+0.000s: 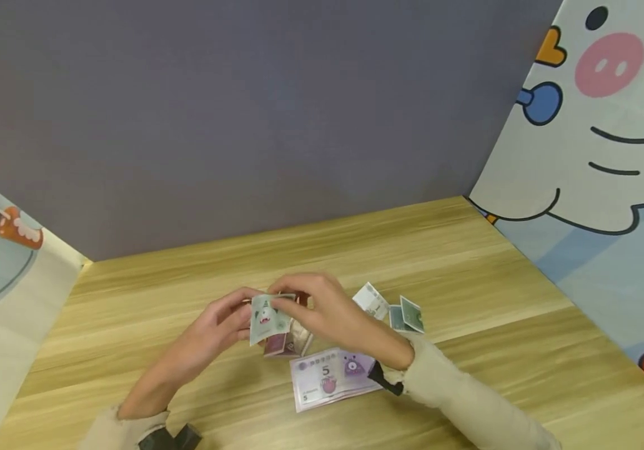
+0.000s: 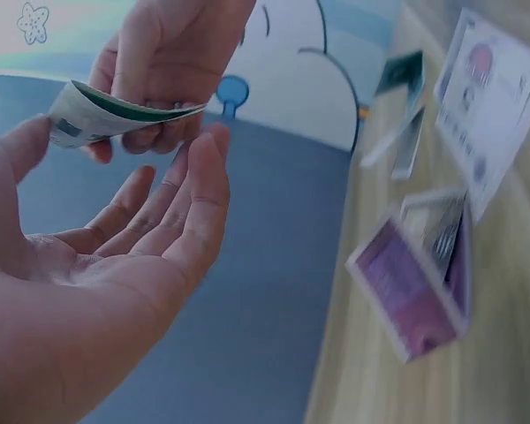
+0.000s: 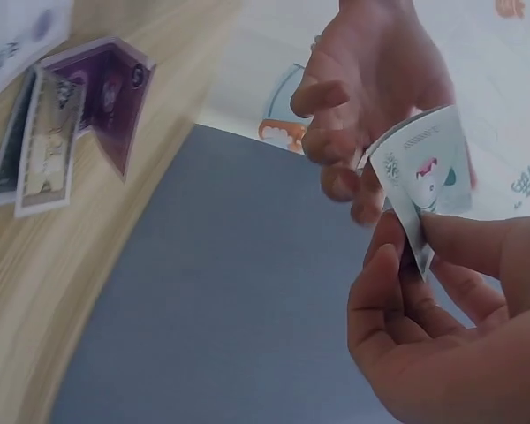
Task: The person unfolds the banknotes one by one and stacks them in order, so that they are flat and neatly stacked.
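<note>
A small pale-green play banknote (image 1: 266, 320) with a horned cartoon monster on it is up above the table, slightly curved. My right hand (image 1: 333, 312) pinches it, thumb over its printed face and fingers behind, as the right wrist view shows. My left hand (image 2: 115, 274) is cupped under and beside the note, its fingers spread and gently bent. The left thumb tip is right at one end of the note. Below the hands stand a folded purple-red note (image 2: 406, 287) and a folded beige note (image 3: 50, 146), close together on the table.
A purple 5 note (image 1: 322, 378) lies flat near my right wrist. Behind my right forearm are a whitish note (image 1: 371, 301) and folded green notes (image 1: 413, 314). A grey wall (image 1: 243, 125) closes off the back of the wooden table (image 1: 187, 275), and cartoon-printed panels (image 1: 597, 156) flank it.
</note>
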The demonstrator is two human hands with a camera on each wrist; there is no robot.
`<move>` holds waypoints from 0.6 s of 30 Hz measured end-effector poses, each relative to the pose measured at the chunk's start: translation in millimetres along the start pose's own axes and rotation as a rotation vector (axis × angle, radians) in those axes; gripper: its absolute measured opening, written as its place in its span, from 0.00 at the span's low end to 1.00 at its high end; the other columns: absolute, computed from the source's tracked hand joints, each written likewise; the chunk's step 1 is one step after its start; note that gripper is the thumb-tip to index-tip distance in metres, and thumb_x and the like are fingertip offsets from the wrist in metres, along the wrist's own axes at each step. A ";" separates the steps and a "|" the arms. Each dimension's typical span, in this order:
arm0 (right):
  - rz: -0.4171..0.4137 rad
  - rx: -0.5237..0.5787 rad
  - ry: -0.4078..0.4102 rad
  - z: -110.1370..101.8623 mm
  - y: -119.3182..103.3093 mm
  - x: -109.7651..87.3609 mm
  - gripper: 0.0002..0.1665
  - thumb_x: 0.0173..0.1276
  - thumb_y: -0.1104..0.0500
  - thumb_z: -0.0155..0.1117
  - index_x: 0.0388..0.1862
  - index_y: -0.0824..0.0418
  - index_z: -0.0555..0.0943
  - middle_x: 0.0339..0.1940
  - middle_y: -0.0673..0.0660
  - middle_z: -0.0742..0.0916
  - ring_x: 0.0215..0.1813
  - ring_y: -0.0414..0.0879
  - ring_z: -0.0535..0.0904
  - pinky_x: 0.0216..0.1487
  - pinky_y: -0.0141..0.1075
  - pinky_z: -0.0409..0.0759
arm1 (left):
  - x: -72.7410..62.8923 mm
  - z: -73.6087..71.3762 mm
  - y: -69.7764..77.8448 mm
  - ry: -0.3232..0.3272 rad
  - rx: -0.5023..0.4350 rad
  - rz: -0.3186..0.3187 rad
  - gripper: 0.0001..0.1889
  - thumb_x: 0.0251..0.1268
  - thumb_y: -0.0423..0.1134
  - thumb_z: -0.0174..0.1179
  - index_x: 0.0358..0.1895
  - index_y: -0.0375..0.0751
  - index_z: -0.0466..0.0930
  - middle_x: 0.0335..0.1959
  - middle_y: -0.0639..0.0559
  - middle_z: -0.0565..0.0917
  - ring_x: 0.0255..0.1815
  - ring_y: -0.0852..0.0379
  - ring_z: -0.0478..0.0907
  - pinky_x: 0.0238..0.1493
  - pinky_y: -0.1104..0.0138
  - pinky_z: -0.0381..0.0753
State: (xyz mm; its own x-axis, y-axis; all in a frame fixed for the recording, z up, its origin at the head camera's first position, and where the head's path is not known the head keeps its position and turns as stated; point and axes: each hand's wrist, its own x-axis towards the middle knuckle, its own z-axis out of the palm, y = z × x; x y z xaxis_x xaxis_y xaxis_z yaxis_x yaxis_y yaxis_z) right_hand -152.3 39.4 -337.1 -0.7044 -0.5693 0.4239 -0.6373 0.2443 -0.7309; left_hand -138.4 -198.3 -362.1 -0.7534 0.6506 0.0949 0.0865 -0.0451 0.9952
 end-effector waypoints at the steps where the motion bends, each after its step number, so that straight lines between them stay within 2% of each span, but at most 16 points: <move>1: -0.008 -0.006 -0.003 -1.7 -1.3 -2.8 0.08 0.73 0.62 0.63 0.47 0.59 0.86 0.38 0.47 0.88 0.33 0.35 0.78 0.34 0.30 0.80 | 1.3 3.1 -1.1 -0.027 -0.017 0.013 0.18 0.84 0.36 0.37 0.67 0.31 0.64 0.60 0.41 0.76 0.60 0.50 0.77 0.60 0.60 0.78; 6: -0.031 -0.039 -0.015 -8.5 -7.4 -16.7 0.11 0.73 0.61 0.63 0.51 0.59 0.85 0.41 0.48 0.89 0.30 0.32 0.78 0.31 0.28 0.80 | 9.0 19.2 -4.4 -0.133 -0.107 0.055 0.21 0.83 0.37 0.38 0.72 0.30 0.57 0.62 0.39 0.75 0.62 0.46 0.76 0.63 0.58 0.76; 10: -0.034 -0.066 -0.011 -11.0 -8.4 -30.0 0.14 0.74 0.60 0.62 0.55 0.58 0.84 0.40 0.47 0.88 0.27 0.31 0.77 0.27 0.27 0.79 | 12.4 30.4 -7.2 -0.162 -0.172 0.052 0.22 0.82 0.37 0.40 0.72 0.30 0.57 0.61 0.39 0.77 0.61 0.45 0.77 0.62 0.57 0.77; 14: -0.037 -0.072 0.013 -13.1 -7.2 -43.7 0.14 0.74 0.60 0.62 0.56 0.58 0.85 0.37 0.46 0.84 0.27 0.30 0.76 0.25 0.27 0.77 | 14.7 38.3 -10.1 -0.173 -0.152 0.059 0.22 0.81 0.35 0.42 0.72 0.31 0.59 0.61 0.38 0.78 0.59 0.45 0.79 0.60 0.53 0.78; 18: -0.041 -0.059 0.034 -17.1 -7.6 -56.8 0.13 0.74 0.60 0.62 0.54 0.58 0.85 0.36 0.46 0.83 0.29 0.33 0.79 0.27 0.27 0.78 | 18.0 44.7 -11.8 -0.194 -0.107 0.069 0.23 0.79 0.34 0.45 0.72 0.31 0.61 0.61 0.36 0.78 0.58 0.44 0.79 0.60 0.52 0.78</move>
State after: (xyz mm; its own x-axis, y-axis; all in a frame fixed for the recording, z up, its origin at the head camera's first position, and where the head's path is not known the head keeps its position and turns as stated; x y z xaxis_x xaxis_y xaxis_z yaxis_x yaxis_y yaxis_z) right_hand -112.8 83.3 -346.5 -0.6869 -0.5531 0.4715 -0.6825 0.2681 -0.6799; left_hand -123.9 -152.1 -373.1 -0.6075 0.7765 0.1675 0.0566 -0.1680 0.9842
